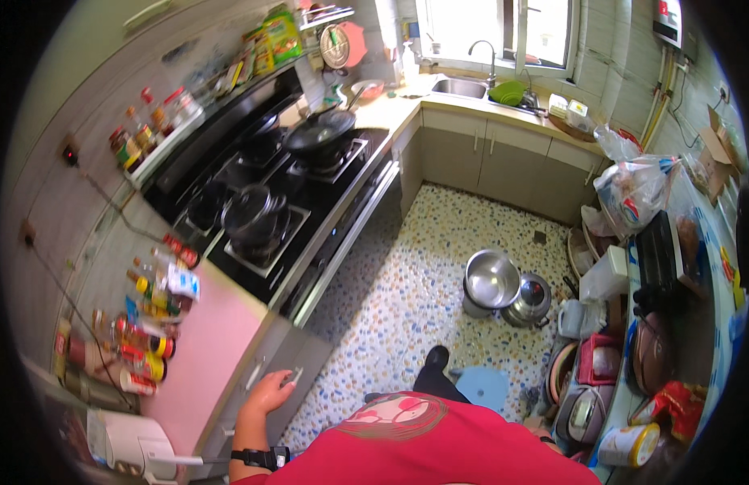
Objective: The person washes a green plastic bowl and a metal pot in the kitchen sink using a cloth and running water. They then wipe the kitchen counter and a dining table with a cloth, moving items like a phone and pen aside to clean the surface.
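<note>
My left hand [271,391] hangs with its fingers apart beside the handles of the grey cabinet [289,357], below the pink countertop [198,321]; it holds nothing. Whether it touches a handle is hard to tell. At the lower right, only part of my right forearm and its dark wristband show past my red shirt; the right hand cannot be made out. A lidded pot [252,215] sits on the near burner of the black gas stove, and a wok [320,130] on the far one.
On the speckled floor stand a steel pot [493,279] and a lidded steel pot [529,300], near a blue stool [483,388]. Sauce bottles [147,345] line the left wall. Crowded shelves with a rice cooker [583,412] run along the right. A sink [459,88] lies under the window.
</note>
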Tool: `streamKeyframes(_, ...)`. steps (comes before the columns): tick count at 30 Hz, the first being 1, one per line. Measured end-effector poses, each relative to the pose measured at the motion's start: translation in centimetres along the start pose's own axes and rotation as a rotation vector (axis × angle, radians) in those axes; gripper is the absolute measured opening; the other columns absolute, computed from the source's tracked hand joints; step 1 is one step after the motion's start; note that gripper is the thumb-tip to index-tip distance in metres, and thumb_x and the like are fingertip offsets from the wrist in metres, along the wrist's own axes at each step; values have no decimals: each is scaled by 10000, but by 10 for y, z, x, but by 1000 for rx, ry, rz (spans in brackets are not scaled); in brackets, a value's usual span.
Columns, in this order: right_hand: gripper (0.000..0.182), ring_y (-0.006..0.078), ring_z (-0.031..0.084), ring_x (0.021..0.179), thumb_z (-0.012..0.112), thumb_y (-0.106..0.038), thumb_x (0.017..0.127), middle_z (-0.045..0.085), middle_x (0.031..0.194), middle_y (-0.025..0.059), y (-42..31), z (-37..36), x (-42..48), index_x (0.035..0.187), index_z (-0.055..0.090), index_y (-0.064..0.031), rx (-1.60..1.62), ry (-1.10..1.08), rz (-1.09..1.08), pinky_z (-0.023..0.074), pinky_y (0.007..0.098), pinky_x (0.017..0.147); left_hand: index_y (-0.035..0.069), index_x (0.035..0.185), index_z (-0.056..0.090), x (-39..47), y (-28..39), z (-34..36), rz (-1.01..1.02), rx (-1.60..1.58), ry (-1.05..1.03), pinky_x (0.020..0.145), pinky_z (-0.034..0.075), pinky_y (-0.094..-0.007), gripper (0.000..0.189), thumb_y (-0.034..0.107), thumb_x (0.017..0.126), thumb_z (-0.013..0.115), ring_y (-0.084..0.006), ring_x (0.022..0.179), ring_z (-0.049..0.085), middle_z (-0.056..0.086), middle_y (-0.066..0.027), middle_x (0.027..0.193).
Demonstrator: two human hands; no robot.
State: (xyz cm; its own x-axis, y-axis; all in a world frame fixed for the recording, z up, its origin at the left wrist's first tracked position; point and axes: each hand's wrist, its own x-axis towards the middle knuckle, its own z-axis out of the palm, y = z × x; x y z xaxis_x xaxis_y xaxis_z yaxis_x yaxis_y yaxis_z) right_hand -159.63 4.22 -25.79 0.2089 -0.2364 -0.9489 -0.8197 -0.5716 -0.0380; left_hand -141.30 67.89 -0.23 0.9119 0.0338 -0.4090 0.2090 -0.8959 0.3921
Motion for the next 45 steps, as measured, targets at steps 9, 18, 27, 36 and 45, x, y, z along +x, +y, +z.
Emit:
streamKeyframes(9,306,354,638,806,529,-273,802,670,821,183,-233,-247,102,778,673,-3,106,538,-554,494,406,749,50,1239,536,174,140,-113,131,-141,62,919,453,-355,448,264,853,609,-280,1068,574,571,-184,1181)
streamKeyframes(18,317,307,656,703,537,-278,803,650,735,198,-316,-367,156,796,657,14,-42,806,-732,503,410,685,-13,1285,475,381,298,-212,411,-557,-316,972,403,-308,437,158,891,555,-175,1147,512,557,-109,1231)
streamKeyframes(27,382,238,627,967,572,-355,798,653,1101,94,-317,-337,173,958,664,-20,-249,181,-309,471,376,798,-8,1265,497,570,413,-286,548,-468,-459,921,429,-299,393,136,903,545,-154,1059,549,576,-97,1180)
streamKeyframes(36,302,231,620,715,623,-308,830,680,808,97,-379,-445,304,852,673,-11,506,-213,50,461,381,638,-30,1159,574,659,524,-328,580,-430,-209,873,469,-321,334,100,852,555,-204,967,611,613,-130,1091)
streamKeyframes(45,223,217,654,669,505,-210,881,636,825,81,-504,-735,356,1025,582,-58,510,158,-563,485,363,505,-53,1153,554,752,655,-339,581,-769,-195,863,469,-340,400,261,905,549,-236,936,614,608,-161,1096)
